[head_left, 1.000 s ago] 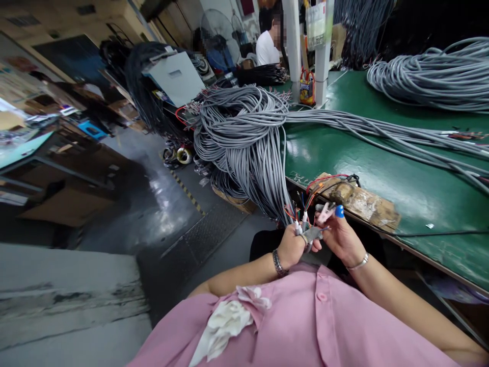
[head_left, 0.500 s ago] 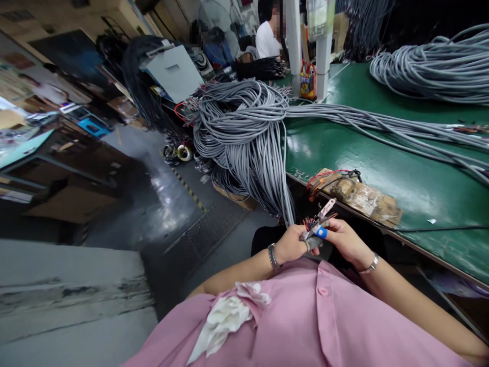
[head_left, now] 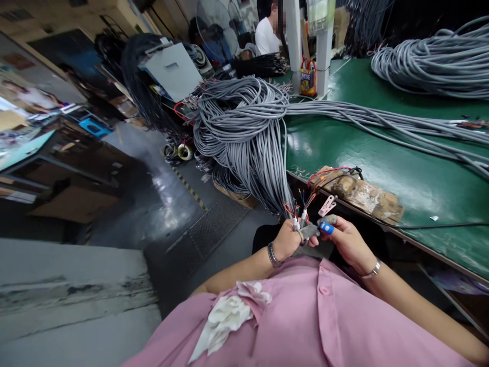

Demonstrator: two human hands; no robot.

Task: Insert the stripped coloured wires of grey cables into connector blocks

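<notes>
My left hand (head_left: pixel 288 242) is closed around grey cable ends just above my lap. White sleeves (head_left: pixel 303 216) and fanned coloured wires (head_left: pixel 310 200) stick up out of this grip. Close on its right, my right hand (head_left: pixel 351 243) has thumb and forefinger pinched together near the left fingertips; what lies between them is too small to make out. Blue tape (head_left: pixel 326 228) wraps the right thumb, and grey covers are on fingers of both hands. A pink clothespin (head_left: pixel 327 205) is just above my right hand, by the bench edge.
A large bundle of grey cables (head_left: pixel 244 127) hangs over the corner of the green bench (head_left: pixel 382 158). A worn wooden block (head_left: pixel 362 196) with red and black leads lies at the near edge. Another cable coil (head_left: pixel 431 66) is at the far right. A co-worker (head_left: pixel 267 35) sits behind.
My right hand has drawn slightly right, away from the wires. The coloured wires in my left hand now stand apart, with white sleeves showing.
</notes>
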